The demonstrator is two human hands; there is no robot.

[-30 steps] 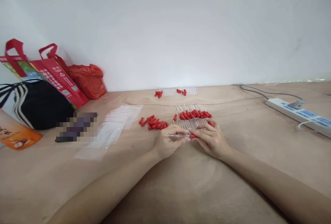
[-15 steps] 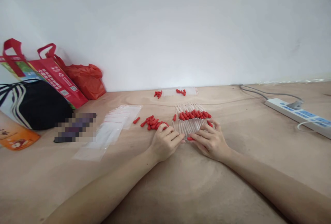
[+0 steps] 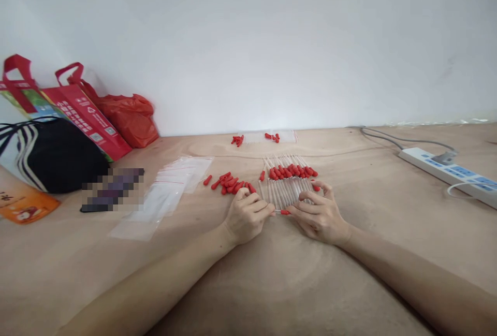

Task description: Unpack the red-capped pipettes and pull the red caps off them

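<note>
Between both hands' closed fingers [image 3: 261,207], a red-capped dropper [image 3: 282,212], pinched at either end.

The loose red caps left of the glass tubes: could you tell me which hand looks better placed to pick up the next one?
Probably the left hand. The loose red caps lie just beyond its knuckles, while the right hand sits on the far side of the glass tubes.

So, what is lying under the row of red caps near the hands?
Clear tubes lie side by side under the red caps on the table. The hands cover their near ends.
</note>
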